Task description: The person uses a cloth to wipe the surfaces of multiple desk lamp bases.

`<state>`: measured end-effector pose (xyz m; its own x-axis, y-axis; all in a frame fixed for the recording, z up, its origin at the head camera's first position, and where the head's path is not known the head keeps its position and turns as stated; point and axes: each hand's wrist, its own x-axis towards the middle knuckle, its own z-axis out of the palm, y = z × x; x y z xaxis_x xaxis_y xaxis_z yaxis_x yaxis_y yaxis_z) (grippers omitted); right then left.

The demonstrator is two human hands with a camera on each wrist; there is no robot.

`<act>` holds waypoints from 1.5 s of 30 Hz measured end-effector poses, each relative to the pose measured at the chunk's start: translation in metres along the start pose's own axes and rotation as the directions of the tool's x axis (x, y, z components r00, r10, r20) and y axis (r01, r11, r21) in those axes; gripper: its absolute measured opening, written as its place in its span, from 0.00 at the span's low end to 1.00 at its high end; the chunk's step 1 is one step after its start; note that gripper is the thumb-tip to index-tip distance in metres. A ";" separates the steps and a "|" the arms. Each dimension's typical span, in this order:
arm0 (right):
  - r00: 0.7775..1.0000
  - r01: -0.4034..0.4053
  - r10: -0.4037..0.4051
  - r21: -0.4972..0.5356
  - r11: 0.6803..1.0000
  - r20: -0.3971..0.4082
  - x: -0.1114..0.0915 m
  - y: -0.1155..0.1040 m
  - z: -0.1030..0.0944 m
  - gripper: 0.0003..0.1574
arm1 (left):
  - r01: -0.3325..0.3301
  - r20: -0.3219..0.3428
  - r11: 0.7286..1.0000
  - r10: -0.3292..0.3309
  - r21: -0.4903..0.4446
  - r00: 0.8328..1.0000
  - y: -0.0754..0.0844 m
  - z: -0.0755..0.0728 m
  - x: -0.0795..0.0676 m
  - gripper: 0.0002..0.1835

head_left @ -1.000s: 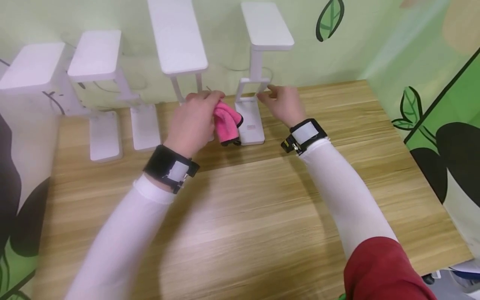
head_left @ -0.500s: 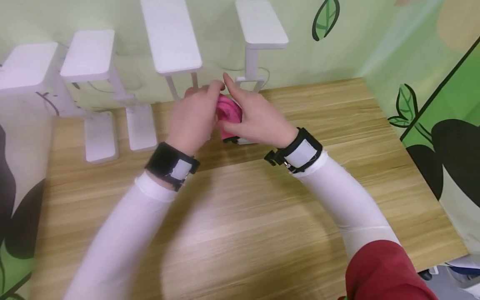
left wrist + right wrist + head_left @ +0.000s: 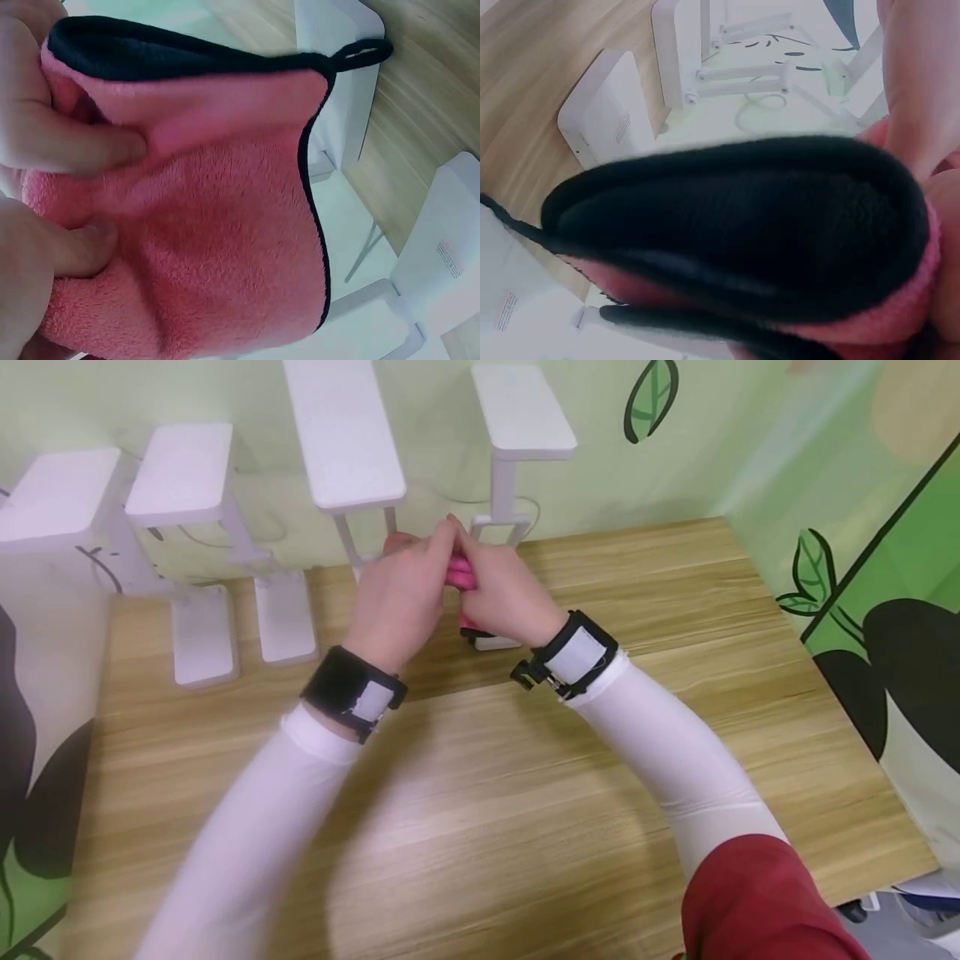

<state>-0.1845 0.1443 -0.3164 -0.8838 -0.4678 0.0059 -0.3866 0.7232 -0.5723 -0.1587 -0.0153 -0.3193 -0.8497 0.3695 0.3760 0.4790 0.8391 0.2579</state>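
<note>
Both hands meet over a small pink fleece cloth in front of the white stands. My left hand grips it from the left and my right hand from the right, the two touching near the top. In the left wrist view the cloth hangs folded, with black edging and a black loop at one corner. Two digits press into its pile there. From the right wrist, the folded cloth's dark opening fills the middle. Most fingertips are hidden in the head view.
Several white stands with flat rectangular tops, like desk lamps, line the wall: a tall one, one behind the right hand, two at left. Thin cables run behind them. The wooden table meets painted walls at the back and right.
My right hand has left the right-hand stand, moved left to the cloth and closed on it. The hands have come together, bunching the cloth between them. The stands have stayed in place.
</note>
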 end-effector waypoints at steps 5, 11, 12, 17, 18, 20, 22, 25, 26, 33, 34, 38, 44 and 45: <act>1.000 0.001 0.000 -0.024 1.000 0.017 -0.003 0.004 -0.005 0.43 | -0.028 0.020 0.999 0.028 -0.041 0.999 -0.001 0.002 0.000 0.18; 1.000 -0.006 0.007 -0.132 0.991 0.009 -0.008 0.011 -0.023 0.37 | -0.031 0.101 0.993 0.043 -0.110 0.994 -0.003 0.001 0.000 0.26; 1.000 -0.007 0.005 -0.147 0.989 -0.010 -0.009 0.012 -0.027 0.37 | -0.022 0.115 0.992 0.036 -0.126 0.993 -0.005 0.000 0.001 0.29; 0.990 0.018 -0.050 -0.226 0.974 -0.135 -0.021 0.030 -0.033 0.35 | 0.082 0.168 0.980 -0.050 -0.183 0.984 -0.012 -0.005 0.003 0.40; 0.989 0.033 -0.068 -0.254 0.967 -0.131 -0.024 0.036 -0.027 0.35 | 0.097 0.167 0.977 -0.065 -0.189 0.984 -0.014 -0.004 0.004 0.39; 0.995 0.055 -0.079 -0.310 0.949 -0.063 -0.032 0.052 -0.008 0.37 | 0.108 0.157 0.969 -0.074 -0.222 0.985 -0.018 0.000 0.005 0.36; 0.996 0.083 -0.067 -0.375 0.923 0.056 -0.040 0.066 0.012 0.39 | 0.100 0.136 0.960 -0.066 -0.262 0.989 -0.021 0.007 0.008 0.33; 0.979 0.106 -0.023 -0.410 0.906 0.204 -0.048 0.079 0.034 0.44 | 0.112 0.150 0.935 -0.064 -0.335 0.987 -0.027 0.017 0.017 0.35; 0.974 0.111 -0.015 -0.417 0.902 0.228 -0.050 0.081 0.038 0.46 | 0.123 0.159 0.925 -0.069 -0.361 0.985 -0.030 0.021 0.021 0.37; 0.958 0.151 -0.019 -0.443 0.884 0.288 -0.046 0.077 0.045 0.46 | 0.217 0.218 0.845 -0.122 -0.489 0.968 -0.039 0.037 0.052 0.41; 0.955 0.155 -0.019 -0.445 0.882 0.295 -0.045 0.075 0.045 0.46 | 0.221 0.222 0.838 -0.123 -0.499 0.967 -0.038 0.039 0.056 0.40; 0.954 0.165 -0.028 -0.446 0.879 0.298 -0.044 0.072 0.047 0.45 | 0.238 0.248 0.817 -0.120 -0.525 0.961 -0.037 0.046 0.066 0.31; 0.951 0.193 -0.063 -0.423 0.886 0.301 -0.044 0.074 0.050 0.49 | 0.193 0.247 0.852 -0.077 -0.487 0.966 -0.036 0.057 0.069 0.16; 0.951 0.201 -0.073 -0.421 0.884 0.301 -0.044 0.075 0.051 0.50 | 0.185 0.245 0.862 -0.073 -0.473 0.967 -0.035 0.058 0.068 0.16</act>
<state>-0.1615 0.1928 -0.4008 -0.7329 -0.6503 -0.1998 -0.6306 0.7596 -0.1592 -0.2465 0.0034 -0.3544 -0.9103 0.3940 0.1268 0.3599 0.6024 0.7125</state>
